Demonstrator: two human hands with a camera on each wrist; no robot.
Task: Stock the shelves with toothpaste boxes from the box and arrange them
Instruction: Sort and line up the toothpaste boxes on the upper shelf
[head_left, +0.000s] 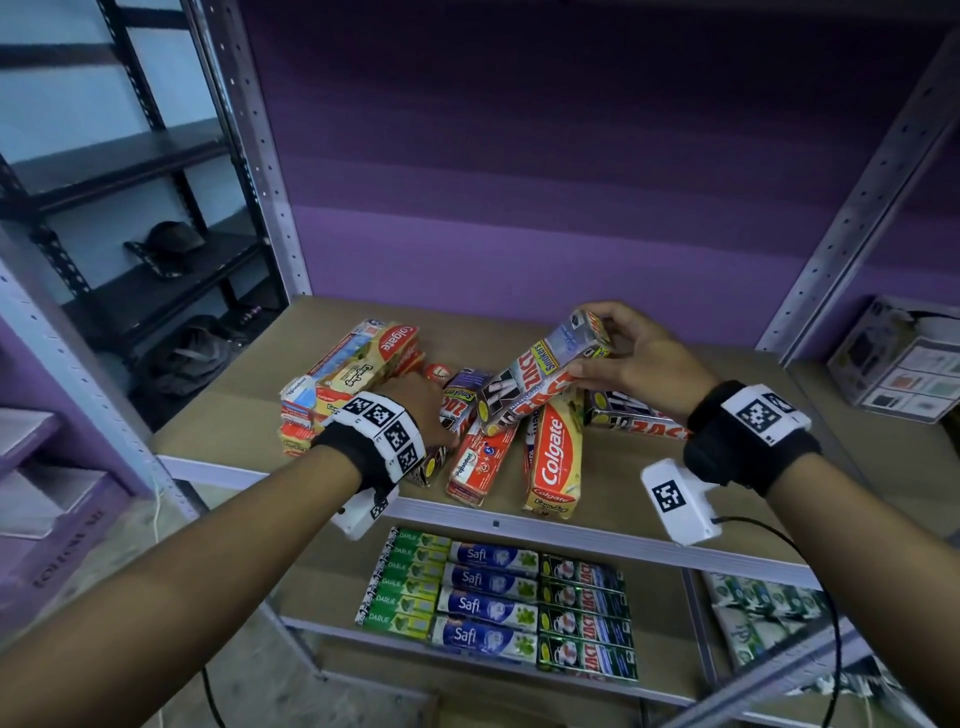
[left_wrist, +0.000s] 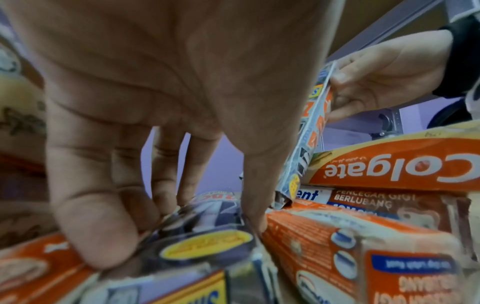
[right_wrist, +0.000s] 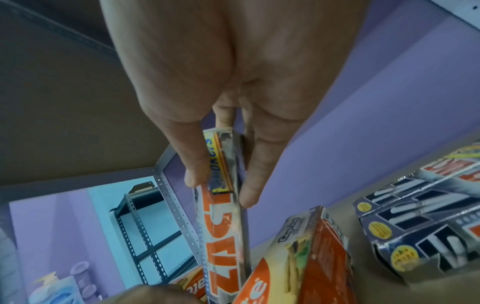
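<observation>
Upper shelf (head_left: 727, 499): a loose heap of toothpaste boxes is held at the middle, not yet ordered. One Zact box (head_left: 540, 374) is pinched at its far end between thumb and fingers of the right hand (head_left: 639, 358) and is carried tilted, its low end resting among the heap. A second dark Zact box (left_wrist: 207, 242) is gripped from above by the curled thumb and fingertips of the left hand (head_left: 415, 405), at the left of the heap. Beside these are noted a yellow-and-red Colgate box (head_left: 553, 457) lying lengthways toward the front edge, a red Pepsodent box (head_left: 475, 462) just left of it, and further Zact boxes (head_left: 634, 415) lying under the right wrist. A stack of mixed boxes (head_left: 353, 374) is set at the left rear, squared only in part. Lower shelf (head_left: 322, 582): green Darlie boxes (head_left: 405, 587), blue Safi boxes (head_left: 488, 603) and green Zact boxes (head_left: 584, 618) are laid in tidy rows, judged finished. The supply box is not seen. Judged remaining: sorting and aligning of the upper heap
</observation>
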